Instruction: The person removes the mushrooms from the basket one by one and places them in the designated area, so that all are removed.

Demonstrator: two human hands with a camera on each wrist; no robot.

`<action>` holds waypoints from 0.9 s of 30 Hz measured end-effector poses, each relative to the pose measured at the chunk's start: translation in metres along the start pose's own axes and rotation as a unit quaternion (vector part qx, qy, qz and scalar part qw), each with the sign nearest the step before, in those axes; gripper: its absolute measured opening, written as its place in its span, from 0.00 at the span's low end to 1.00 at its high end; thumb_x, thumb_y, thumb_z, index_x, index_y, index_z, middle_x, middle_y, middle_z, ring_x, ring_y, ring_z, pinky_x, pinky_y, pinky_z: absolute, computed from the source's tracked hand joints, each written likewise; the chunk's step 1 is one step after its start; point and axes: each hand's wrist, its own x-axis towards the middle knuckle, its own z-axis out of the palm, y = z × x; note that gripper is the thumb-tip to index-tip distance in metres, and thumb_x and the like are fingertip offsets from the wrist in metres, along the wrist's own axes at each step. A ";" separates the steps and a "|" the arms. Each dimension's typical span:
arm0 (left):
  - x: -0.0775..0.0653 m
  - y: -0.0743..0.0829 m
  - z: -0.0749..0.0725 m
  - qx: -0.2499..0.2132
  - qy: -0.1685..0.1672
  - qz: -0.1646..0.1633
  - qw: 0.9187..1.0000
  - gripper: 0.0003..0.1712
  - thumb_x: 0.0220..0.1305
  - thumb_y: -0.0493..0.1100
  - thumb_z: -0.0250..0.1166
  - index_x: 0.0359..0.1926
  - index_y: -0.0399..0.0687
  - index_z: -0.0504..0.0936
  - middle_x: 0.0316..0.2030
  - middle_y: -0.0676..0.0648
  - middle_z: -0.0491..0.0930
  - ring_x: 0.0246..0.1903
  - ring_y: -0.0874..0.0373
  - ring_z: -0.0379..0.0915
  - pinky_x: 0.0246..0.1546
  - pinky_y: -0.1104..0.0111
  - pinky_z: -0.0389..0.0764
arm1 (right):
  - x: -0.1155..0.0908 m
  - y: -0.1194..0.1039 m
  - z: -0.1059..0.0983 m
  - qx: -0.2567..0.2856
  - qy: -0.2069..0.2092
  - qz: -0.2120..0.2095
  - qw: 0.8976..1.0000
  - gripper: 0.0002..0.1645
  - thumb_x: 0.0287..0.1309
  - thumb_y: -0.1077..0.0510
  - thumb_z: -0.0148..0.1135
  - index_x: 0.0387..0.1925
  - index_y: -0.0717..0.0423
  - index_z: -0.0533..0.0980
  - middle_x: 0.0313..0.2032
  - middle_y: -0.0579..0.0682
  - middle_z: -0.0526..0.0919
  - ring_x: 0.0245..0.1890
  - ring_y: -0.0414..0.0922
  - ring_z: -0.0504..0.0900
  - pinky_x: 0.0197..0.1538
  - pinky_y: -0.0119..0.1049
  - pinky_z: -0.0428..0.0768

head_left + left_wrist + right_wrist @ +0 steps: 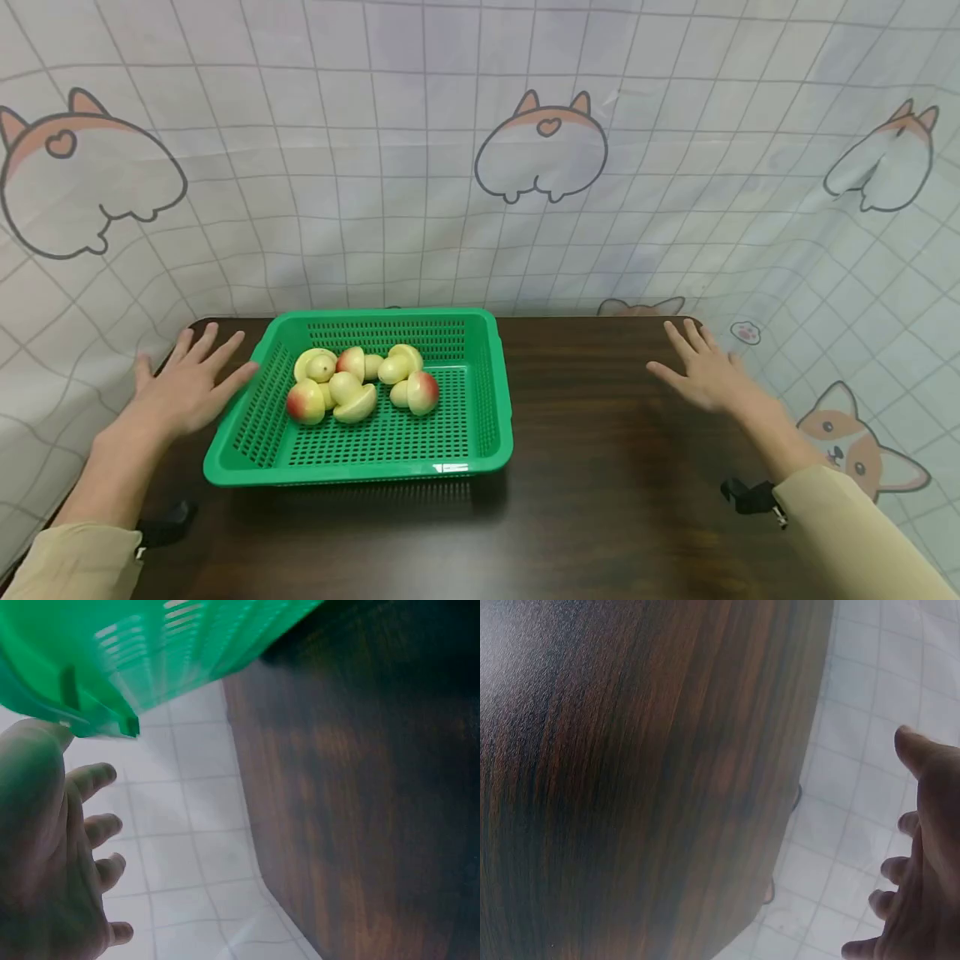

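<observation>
A green plastic basket [491,433] with slotted walls stands on the left part of the dark wooden table. In it lie several pale yellow mushroom-shaped pieces [356,404], some with red-blushed caps [425,392]. My left hand [183,387] is spread palm down at the basket's left side, and its thumb overlaps the rim in the head view. The left wrist view has that thumb right at the basket's rim [97,724]. Fingers spread and holding nothing, my right hand [705,375] hovers over the table's right end, well apart from the basket.
The dark wood-grain table [585,467] runs between both hands. Behind it and along the sides hangs a white gridded cloth [390,208] printed with cartoon corgis. Black straps [750,497] circle both wrists, next to beige sleeves.
</observation>
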 end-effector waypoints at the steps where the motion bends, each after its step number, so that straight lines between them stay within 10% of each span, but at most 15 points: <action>1: 0.000 0.001 0.000 0.000 0.004 0.003 1.000 0.46 0.78 0.71 0.37 0.82 0.48 0.44 0.78 0.28 0.34 0.75 0.27 0.21 0.58 0.21 0.23 | 0.000 0.000 0.000 0.002 0.006 -0.004 1.000 0.54 0.76 0.29 0.41 0.81 0.60 0.38 0.77 0.74 0.33 0.75 0.75 0.35 0.61 0.84 0.42; 27: -0.023 0.057 -0.001 -0.003 0.100 0.084 0.991 0.37 0.78 0.64 0.51 0.76 0.47 0.65 0.74 0.30 0.55 0.73 0.28 0.46 0.62 0.24 0.42 | 0.006 -0.055 0.002 0.081 0.131 -0.095 0.983 0.35 0.78 0.42 0.52 0.71 0.63 0.65 0.70 0.67 0.65 0.68 0.68 0.66 0.64 0.66 0.66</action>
